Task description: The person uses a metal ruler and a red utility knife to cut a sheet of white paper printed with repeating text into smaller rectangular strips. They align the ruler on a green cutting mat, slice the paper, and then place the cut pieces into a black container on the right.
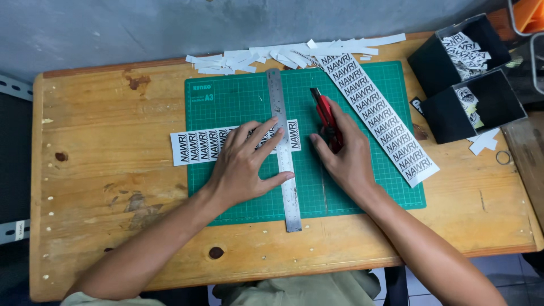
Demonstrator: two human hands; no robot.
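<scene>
Left hand point(245, 161), fingers spread wide, hides mid-frame label strip point(195, 145) under steel ruler point(283, 147). Right hand point(343, 152) grips red cutter point(324, 110); blade tip unclear. Black boxes point(460, 54) upper right, partly cropped.

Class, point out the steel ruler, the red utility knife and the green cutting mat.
steel ruler point(276, 93): head view, bare upper end.
red utility knife point(324, 110): head view, red body.
green cutting mat point(226, 107): head view, bare upper-left area.

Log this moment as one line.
left hand: pressing steel ruler on printed paper strip | right hand: holding red utility knife | surface: green cutting mat
</scene>
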